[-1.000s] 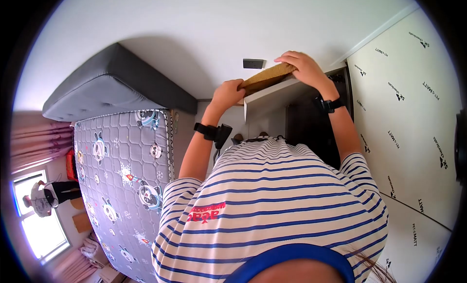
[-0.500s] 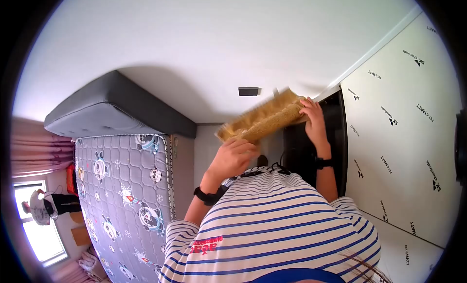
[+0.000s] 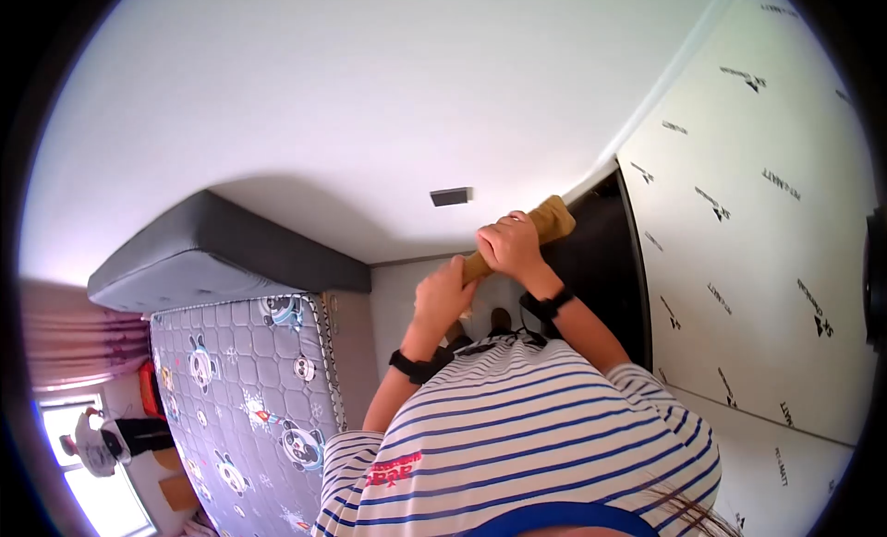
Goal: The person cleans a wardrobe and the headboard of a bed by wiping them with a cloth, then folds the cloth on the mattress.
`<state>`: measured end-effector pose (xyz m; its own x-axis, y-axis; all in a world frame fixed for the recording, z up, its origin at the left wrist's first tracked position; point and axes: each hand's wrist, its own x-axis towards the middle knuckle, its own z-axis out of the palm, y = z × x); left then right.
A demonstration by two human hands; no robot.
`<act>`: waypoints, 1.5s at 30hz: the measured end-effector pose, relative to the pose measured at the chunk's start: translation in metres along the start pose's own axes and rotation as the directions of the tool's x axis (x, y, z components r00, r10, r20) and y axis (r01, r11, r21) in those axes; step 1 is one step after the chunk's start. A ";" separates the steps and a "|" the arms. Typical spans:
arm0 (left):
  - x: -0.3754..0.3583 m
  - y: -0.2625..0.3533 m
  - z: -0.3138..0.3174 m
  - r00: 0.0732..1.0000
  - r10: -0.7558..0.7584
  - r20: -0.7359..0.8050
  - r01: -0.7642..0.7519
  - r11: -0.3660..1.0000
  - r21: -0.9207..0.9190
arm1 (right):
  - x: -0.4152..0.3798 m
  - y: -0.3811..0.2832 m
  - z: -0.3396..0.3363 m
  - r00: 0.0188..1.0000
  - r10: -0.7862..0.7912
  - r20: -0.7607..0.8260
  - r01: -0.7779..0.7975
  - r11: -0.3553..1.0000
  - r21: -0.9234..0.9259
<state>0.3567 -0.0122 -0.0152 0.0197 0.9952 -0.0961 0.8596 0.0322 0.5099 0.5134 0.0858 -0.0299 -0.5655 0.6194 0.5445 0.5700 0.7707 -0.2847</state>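
A brown-gold cloth (image 3: 554,219), bunched into a narrow roll, slants up to the right in front of my body. My left hand (image 3: 442,297) is closed round its lower left end. Further up the roll, my right hand (image 3: 511,246) wraps round it, fingers over the top. The cloth's right end sticks out past my right hand. Only a short stretch shows between the two hands, and the part inside my fists is hidden.
To the left stands a bed with a panda-print mattress (image 3: 249,389) and a dark grey headboard (image 3: 203,246). A wall outlet (image 3: 451,197) is ahead. White printed panels (image 3: 739,232) and a dark opening (image 3: 601,260) lie right. Another person (image 3: 102,440) stands by the window.
The cloth was stretched wide between my hands and is now gathered into a narrow roll. My right hand has come left and closed round it, nearer to my left hand.
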 end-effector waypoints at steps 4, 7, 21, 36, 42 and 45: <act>0.003 0.002 -0.001 0.999 0.033 -0.025 -0.032 0.999 0.015 | -0.013 0.017 0.000 0.974 -0.131 -0.183 0.138 0.990 0.026; 0.015 0.008 0.002 0.996 0.088 0.023 -0.091 0.985 0.146 | -0.012 0.041 -0.007 0.935 -0.295 -0.195 0.297 0.955 -0.022; 0.070 0.066 0.036 0.954 0.252 0.164 -0.218 0.955 -0.200 | -0.023 0.174 -0.045 0.927 -0.130 -0.353 0.114 0.991 -0.066; 0.105 0.039 0.009 0.906 0.363 0.217 -0.318 0.924 -0.213 | -0.010 0.159 -0.035 0.920 0.036 -0.391 -0.075 0.993 -0.086; 0.119 0.017 0.015 0.813 0.535 0.231 -0.443 0.825 -0.352 | -0.009 0.130 -0.030 0.872 0.308 -0.380 -0.338 0.941 -0.014; 0.120 0.008 0.013 0.788 0.538 0.298 -0.452 0.835 -0.313 | -0.003 0.120 -0.023 0.817 0.369 -0.443 -0.380 0.922 0.068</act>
<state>0.3725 0.1059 -0.0340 0.6302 0.7744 -0.0560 0.5495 -0.3939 0.7368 0.5972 0.1732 -0.0473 0.0123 0.7247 0.6890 0.6999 0.4859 -0.5235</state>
